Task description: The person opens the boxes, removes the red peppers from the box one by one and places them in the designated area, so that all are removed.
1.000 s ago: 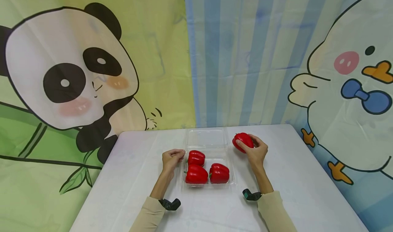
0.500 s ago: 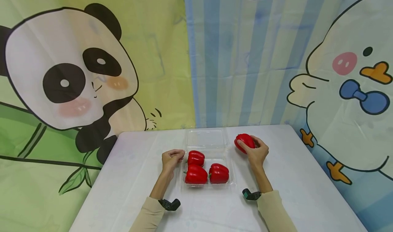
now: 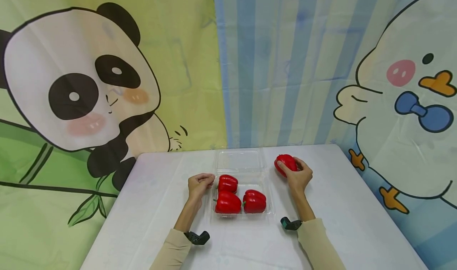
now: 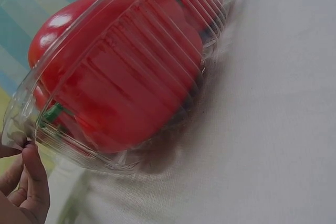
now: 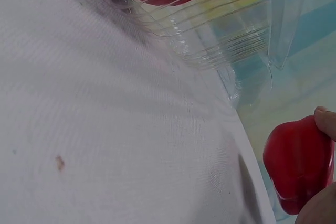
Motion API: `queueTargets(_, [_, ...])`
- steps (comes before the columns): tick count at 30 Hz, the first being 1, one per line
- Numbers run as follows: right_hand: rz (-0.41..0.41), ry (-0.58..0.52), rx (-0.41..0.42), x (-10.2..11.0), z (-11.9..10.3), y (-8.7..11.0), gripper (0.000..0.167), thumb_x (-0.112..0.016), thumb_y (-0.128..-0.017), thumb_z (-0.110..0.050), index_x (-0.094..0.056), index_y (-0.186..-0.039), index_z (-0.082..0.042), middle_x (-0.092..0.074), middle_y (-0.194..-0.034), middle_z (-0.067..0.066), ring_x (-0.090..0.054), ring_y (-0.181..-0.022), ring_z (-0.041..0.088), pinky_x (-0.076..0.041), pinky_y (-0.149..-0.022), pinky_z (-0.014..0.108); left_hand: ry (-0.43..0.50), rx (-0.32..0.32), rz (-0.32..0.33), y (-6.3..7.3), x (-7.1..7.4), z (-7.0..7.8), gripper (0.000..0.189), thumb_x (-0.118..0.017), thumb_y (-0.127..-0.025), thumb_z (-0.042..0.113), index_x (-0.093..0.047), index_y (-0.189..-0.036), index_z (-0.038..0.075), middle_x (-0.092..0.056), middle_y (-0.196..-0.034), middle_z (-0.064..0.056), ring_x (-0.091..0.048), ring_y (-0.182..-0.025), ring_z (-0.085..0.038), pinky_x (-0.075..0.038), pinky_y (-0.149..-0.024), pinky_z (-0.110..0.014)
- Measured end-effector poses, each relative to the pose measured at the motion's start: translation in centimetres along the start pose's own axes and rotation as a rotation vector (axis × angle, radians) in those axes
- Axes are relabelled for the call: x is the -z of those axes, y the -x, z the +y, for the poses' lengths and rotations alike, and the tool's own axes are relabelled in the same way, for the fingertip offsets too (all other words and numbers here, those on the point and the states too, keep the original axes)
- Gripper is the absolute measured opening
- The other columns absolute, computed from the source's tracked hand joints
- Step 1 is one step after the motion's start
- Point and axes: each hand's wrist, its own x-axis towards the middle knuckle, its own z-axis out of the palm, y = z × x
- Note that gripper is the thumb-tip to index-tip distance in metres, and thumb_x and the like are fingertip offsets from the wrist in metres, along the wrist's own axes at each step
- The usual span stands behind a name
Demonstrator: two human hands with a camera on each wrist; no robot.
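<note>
A clear plastic clamshell box (image 3: 251,181) stands on the table with its lid laid back. Inside it are three red bell peppers: one far left (image 3: 227,183), one near left (image 3: 227,203) and one near right (image 3: 254,201). With thumb and finger, my left hand (image 3: 197,186) pinches the box's left rim, as the left wrist view confirms. My right hand (image 3: 300,177) grips another red bell pepper (image 3: 285,164) to the right of the lid. In the right wrist view this pepper (image 5: 299,163) appears apart from the box, with the fingers partly cut off.
The open lid (image 3: 240,161) lies behind the box, toward the table's far edge. A white cloth covers the table (image 3: 242,246). Behind it hangs a cartoon-printed curtain (image 3: 264,83). Each wrist wears a small black camera.
My right hand has shifted slightly to the right with the pepper. The left hand and the peppers in the box have stayed in place.
</note>
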Motion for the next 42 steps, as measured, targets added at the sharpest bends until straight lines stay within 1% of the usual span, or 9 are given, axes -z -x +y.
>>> queueTargets(4, [0.022,-0.018,-0.008,-0.2,-0.1,0.0,0.063,-0.095,-0.087,-0.029,-0.07,-0.141,-0.006,-0.07,-0.144,0.015,-0.061,-0.132,0.028,-0.056,-0.115,0.059,0.007,0.003,-0.006,0.0,0.1,-0.1,0.026,-0.081,-0.097,0.009,-0.079,-0.113,-0.011,-0.082,-0.085,-0.007,-0.068,-0.067,-0.007,-0.061,-0.064,-0.019])
queueTargets(8, [0.04,-0.034,-0.03,-0.6,-0.2,0.0,0.066,-0.095,-0.087,-0.028,-0.068,-0.143,-0.005,-0.068,-0.146,0.017,-0.059,-0.135,0.031,-0.055,-0.116,0.059,0.008,0.011,-0.019,0.0,0.1,0.0,0.026,-0.08,-0.098,0.007,-0.078,-0.114,-0.012,-0.082,-0.092,-0.02,-0.068,-0.069,-0.008,-0.061,-0.065,-0.02])
queueTargets(12, [0.054,-0.041,-0.036,-1.0,-0.1,-0.3,0.068,-0.095,-0.087,-0.028,-0.067,-0.145,-0.005,-0.067,-0.148,0.016,-0.058,-0.135,0.03,-0.055,-0.116,0.059,-0.002,0.023,-0.042,0.7,0.2,1.5,0.024,-0.078,-0.098,0.003,-0.077,-0.114,-0.015,-0.08,-0.1,-0.029,-0.071,-0.071,-0.013,-0.064,-0.067,-0.024])
queueTargets(14, [0.062,-0.046,-0.036,-1.1,0.0,-0.5,0.068,-0.095,-0.086,-0.028,-0.067,-0.144,-0.006,-0.067,-0.148,0.015,-0.057,-0.135,0.029,-0.055,-0.116,0.059,-0.007,0.031,-0.046,0.7,0.2,1.7,0.024,-0.078,-0.098,0.003,-0.077,-0.113,-0.015,-0.08,-0.101,-0.031,-0.071,-0.072,-0.015,-0.064,-0.068,-0.025])
queueTargets(16, [0.068,-0.047,-0.037,-1.3,0.0,-0.6,0.069,-0.095,-0.086,-0.028,-0.067,-0.145,-0.006,-0.067,-0.148,0.015,-0.057,-0.135,0.029,-0.056,-0.115,0.059,0.0,0.028,-0.045,0.6,0.3,1.4,0.024,-0.079,-0.098,0.004,-0.077,-0.113,-0.014,-0.081,-0.099,-0.028,-0.071,-0.072,-0.014,-0.064,-0.067,-0.023])
queueTargets(20, [0.074,-0.052,-0.051,-1.5,0.2,-0.6,0.07,-0.095,-0.086,-0.026,-0.065,-0.146,-0.005,-0.065,-0.149,0.016,-0.055,-0.138,0.031,-0.055,-0.115,0.059,0.004,0.029,-0.04,-0.3,0.3,0.2,0.024,-0.079,-0.098,0.006,-0.078,-0.113,-0.013,-0.081,-0.096,-0.024,-0.07,-0.072,-0.012,-0.063,-0.067,-0.023])
queueTargets(26, [0.087,-0.054,-0.073,-1.7,0.4,-0.7,0.07,-0.096,-0.085,-0.026,-0.065,-0.145,-0.005,-0.064,-0.15,0.017,-0.054,-0.139,0.033,-0.054,-0.117,0.059,0.006,0.035,-0.047,-0.5,0.4,0.0,0.024,-0.079,-0.097,0.003,-0.077,-0.113,-0.015,-0.082,-0.093,-0.022,-0.07,-0.071,-0.013,-0.064,-0.067,-0.025])
queueTargets(32, [0.093,-0.055,-0.08,-2.2,0.6,-1.0,0.071,-0.096,-0.085,-0.026,-0.065,-0.146,-0.005,-0.063,-0.151,0.017,-0.053,-0.142,0.034,-0.053,-0.118,0.059,0.019,0.021,-0.028,-0.2,0.3,0.0,0.026,-0.08,-0.098,0.007,-0.078,-0.115,-0.012,-0.082,-0.094,-0.019,-0.07,-0.071,-0.009,-0.062,-0.066,-0.021])
queueTargets(42, [0.107,-0.061,-0.078,-2.8,0.6,-1.6,0.07,-0.096,-0.085,-0.023,-0.065,-0.144,-0.003,-0.064,-0.149,0.019,-0.054,-0.141,0.035,-0.053,-0.118,0.06,0.017,-0.014,0.014,0.3,-0.1,0.2,0.023,-0.081,-0.096,0.006,-0.079,-0.111,-0.012,-0.081,-0.082,-0.005,-0.068,-0.066,-0.006,-0.06,-0.063,-0.018])
